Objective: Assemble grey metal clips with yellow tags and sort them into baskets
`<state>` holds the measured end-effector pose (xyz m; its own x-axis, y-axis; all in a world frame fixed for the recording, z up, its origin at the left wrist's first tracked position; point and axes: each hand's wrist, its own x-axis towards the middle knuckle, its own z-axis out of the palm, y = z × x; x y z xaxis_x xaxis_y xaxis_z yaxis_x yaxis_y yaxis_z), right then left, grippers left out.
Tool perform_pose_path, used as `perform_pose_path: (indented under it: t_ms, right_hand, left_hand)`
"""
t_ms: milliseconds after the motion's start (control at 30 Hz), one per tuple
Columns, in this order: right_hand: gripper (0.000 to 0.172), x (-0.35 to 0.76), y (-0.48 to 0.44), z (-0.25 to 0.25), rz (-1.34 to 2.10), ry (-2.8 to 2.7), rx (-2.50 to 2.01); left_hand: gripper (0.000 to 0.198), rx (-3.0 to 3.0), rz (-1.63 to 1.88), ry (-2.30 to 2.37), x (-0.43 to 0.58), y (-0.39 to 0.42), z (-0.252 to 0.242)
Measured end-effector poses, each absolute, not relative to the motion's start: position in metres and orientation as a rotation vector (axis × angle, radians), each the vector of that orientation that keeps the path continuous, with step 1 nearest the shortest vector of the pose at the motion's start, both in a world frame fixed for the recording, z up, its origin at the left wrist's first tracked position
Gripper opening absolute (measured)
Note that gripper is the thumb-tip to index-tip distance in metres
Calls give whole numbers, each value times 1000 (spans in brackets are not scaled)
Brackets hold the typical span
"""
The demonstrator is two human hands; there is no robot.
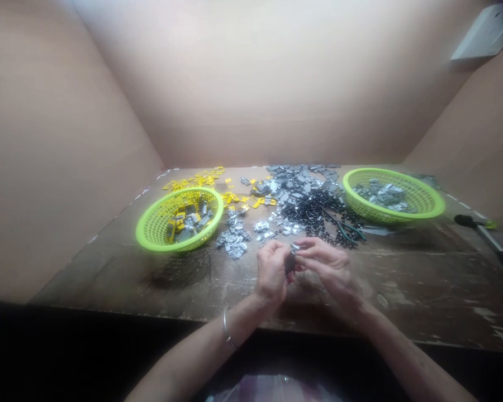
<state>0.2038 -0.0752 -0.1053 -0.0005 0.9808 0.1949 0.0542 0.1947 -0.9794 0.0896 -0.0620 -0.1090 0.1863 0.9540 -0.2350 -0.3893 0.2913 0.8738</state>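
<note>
1. Between our two hands, just above the table's near edge, we hold a small dark-and-silver metal piece (292,258). Our fingers hide most of it, so we cannot make out its exact shape.
2. Our left hand (271,273) is curled narrowly around the piece from 9 o'clock, with a thin silver bangle (226,329) on that wrist.
3. Our right hand (329,271) reaches in from 3 o'clock, its fingertips (304,249) closed on the piece's upper part.
4. At 12 o'clock, just beyond our hands, lies a spread of flat grey metal pieces (304,184), mixed with a heap of small black metal pieces (314,215).
5. A pair of green-handled pliers (346,230) lies at 1 o'clock, on the black pieces' edge.
6. At 10 o'clock, a round lime-green plastic basket (148,234) holds grey and yellow pieces, with flat yellow metal pieces (197,180) scattered beyond it.
7. At 2 o'clock, a matching lime-green plastic basket (427,192) holds grey pieces.
8. A black-handled tool (486,234) is cut off by the frame at 3 o'clock, lying on the worn wooden table (406,279).
</note>
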Motion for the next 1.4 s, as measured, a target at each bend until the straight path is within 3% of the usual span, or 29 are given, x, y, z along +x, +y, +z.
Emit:
perform_pose_path:
  t_ms: [267, 367, 500, 700, 833, 933, 1100, 1167, 1333, 1400]
  right_hand:
    - [15, 194, -73, -113, 927, -1134, -1245]
    - [11, 193, -75, -122, 657, -1309, -1177]
    - [22, 196, -77, -133, 302, -1647, -1045]
    - [31, 203, -72, -145, 85, -1996, -930]
    - [28, 202, -69, -140, 149, -2011, -963]
    - [26, 197, -73, -127, 232, -1696, -1253]
    - [27, 179, -84, -115, 866, -1386, -1337]
    - [26, 174, -85, -116, 973, -1303, -1285]
    - [19, 187, -81, -114, 510, -1423, -1413]
    - [17, 197, -78, -109, 246, -1601, -1426]
  left_hand:
    - [18, 738, 937, 936, 90, -55, -105]
    - [22, 723, 901, 888, 87, -52, -106]
    - [23, 686, 897, 917, 85, -50, -104]
    - [27, 613, 965, 946, 88, -52, -110]
    - [23, 686, 996, 835, 87, -53, -117]
    - [19, 701, 1153, 761, 85, -48, -114]
    - [18, 652, 1403, 732, 93, -44, -106]
    - [20, 645, 1412, 763, 98, -47, -105]
    - [37, 1077, 1341, 911, 84, -54, -93]
    - [31, 1483, 1235, 986, 72, -51, -84]
